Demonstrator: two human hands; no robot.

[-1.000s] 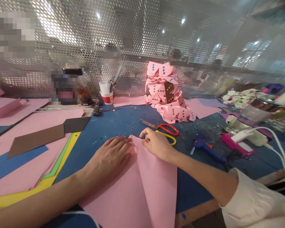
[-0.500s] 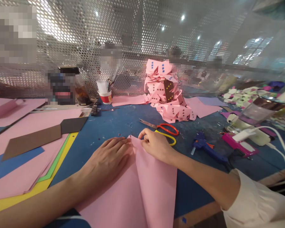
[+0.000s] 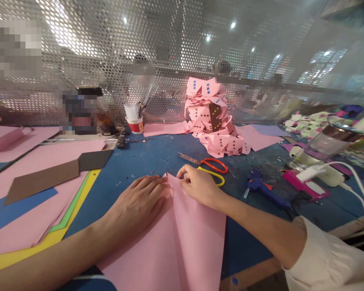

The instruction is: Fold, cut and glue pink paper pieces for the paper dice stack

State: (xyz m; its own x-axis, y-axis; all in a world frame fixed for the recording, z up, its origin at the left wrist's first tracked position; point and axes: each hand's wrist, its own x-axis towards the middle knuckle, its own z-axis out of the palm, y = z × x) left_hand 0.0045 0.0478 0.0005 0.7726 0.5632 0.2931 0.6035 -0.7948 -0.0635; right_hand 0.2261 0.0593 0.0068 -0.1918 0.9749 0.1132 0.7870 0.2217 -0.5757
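A large sheet of pink paper (image 3: 200, 238) lies in front of me, its right part folded over toward the middle and raised in a loose curve. My left hand (image 3: 142, 200) rests flat on the left part, fingertips at the far tip beside the fold. With fingers curled in a pinch, my right hand (image 3: 200, 186) grips the folded flap near that same tip. Just beyond the right hand are scissors (image 3: 214, 163) with one red and one yellow handle, partly covered by the hand. A blue glue gun (image 3: 265, 190) lies to the right.
Coloured paper sheets (image 3: 48, 218) are stacked at left, with brown card (image 3: 42, 180) on top. A pile of folded pink paper pieces (image 3: 221, 139) stands at the back, near a cup of tools (image 3: 135, 123). A pink power strip (image 3: 309, 186) with white cables sits right.
Both hands keep their places on the pink paper. The view has shifted very slightly; nothing else visibly differs.
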